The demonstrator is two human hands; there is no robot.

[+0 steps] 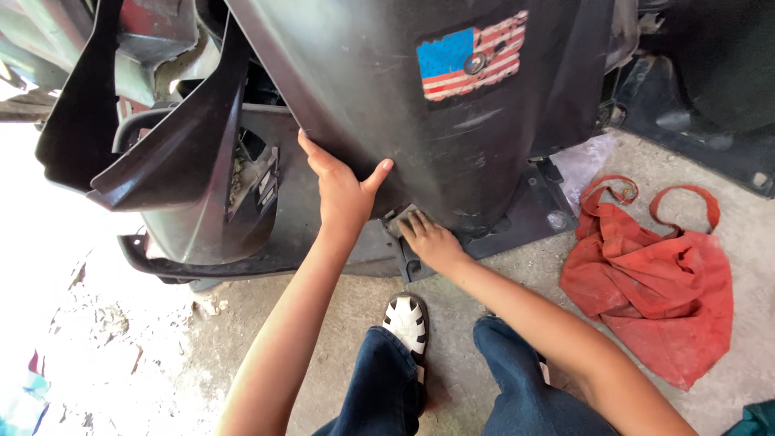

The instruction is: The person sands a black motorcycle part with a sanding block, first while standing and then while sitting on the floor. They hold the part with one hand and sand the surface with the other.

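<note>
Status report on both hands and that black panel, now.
Left hand gripping the edge of the black scooter panel. Right hand flat at the panel's base, fingers tucked under. Red cloth bag on the concrete floor, apart from the hands.

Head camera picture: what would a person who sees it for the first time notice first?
Probably the big dark plastic panel filling the top of the view, with a striped flag sticker near its upper right. The left hand grips the panel's lower edge, and the right hand presses at its base. A crumpled red cloth bag lies on the concrete floor at the right.
</note>
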